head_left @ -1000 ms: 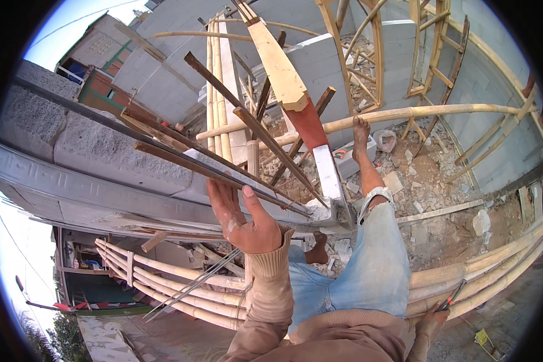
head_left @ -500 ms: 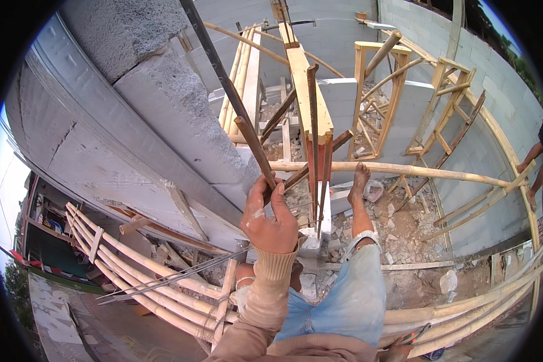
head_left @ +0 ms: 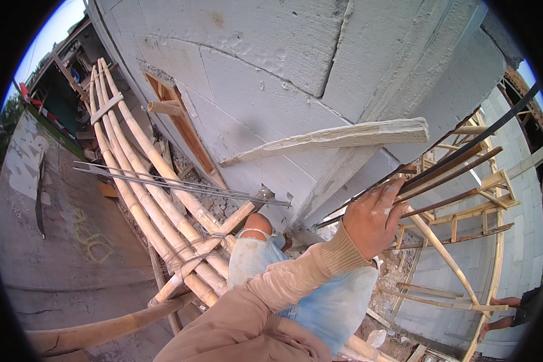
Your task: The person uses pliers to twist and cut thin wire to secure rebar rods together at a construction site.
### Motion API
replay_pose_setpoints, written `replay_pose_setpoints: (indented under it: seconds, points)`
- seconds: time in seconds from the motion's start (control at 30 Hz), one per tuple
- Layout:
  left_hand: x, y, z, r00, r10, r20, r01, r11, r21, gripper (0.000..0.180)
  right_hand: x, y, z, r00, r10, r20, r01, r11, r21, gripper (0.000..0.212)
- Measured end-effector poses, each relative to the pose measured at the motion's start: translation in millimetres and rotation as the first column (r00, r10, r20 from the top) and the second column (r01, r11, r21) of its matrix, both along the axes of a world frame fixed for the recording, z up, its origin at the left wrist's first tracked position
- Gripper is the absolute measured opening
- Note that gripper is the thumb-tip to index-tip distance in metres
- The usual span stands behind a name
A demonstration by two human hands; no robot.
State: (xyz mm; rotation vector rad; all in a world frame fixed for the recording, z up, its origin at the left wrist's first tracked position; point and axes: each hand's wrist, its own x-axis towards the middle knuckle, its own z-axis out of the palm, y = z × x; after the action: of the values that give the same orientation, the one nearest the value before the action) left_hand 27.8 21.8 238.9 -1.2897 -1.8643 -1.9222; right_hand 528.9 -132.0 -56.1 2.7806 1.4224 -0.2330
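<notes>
Left hand (head_left: pixel 375 217) out ahead at the wall's corner, arm reaching across to the right, fingers bent over the near part of a cluster of brown bars (head_left: pixel 452 172), thumb below them. It touches the bars; whether it is clamped on them I cannot tell, the palm side being hidden. Right hand out of view, so its state is unknown. The bars lie just right of the grey block wall (head_left: pixel 253 90), sloping up and away from the hand, with a long black bar (head_left: pixel 489 124) running close beside them. Step in hand, as I judge it: handling or steadying the bars at that corner. A next move would call for a sure hold, the bars gathered together, and their free ends kept clear of the pale wood strip (head_left: pixel 344 137), which slants across the wall just above the hand. To the left, thin metal rods (head_left: pixel 187 185) cross over the tied bamboo poles (head_left: pixel 193 208). Worn jeans (head_left: pixel 335 301) below the sleeve. Far right, near the rim, someone else's bare legs (head_left: pixel 507 301), well apart from the work.
</notes>
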Motion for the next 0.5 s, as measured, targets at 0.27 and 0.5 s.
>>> replay_pose_setpoints:
  seconds: [0.27, 0.5]
  points:
    - [-11.7, -124.6, -126.3, 0.985, 0.169, 0.025, -0.166, 0.982, -0.090, 0.027, -56.2, 35.7, 67.6, 0.918, 0.395, 0.043, -0.390, 0.873, 0.294, 0.046]
    - [-86.7, -291.4, -239.3, 0.715, 0.663, -0.222, -0.608, 0.431, -0.667, 0.034, -323.1, 112.7, 111.6, 0.164, 0.885, -0.435, -0.659, 0.426, 0.619, 0.025]
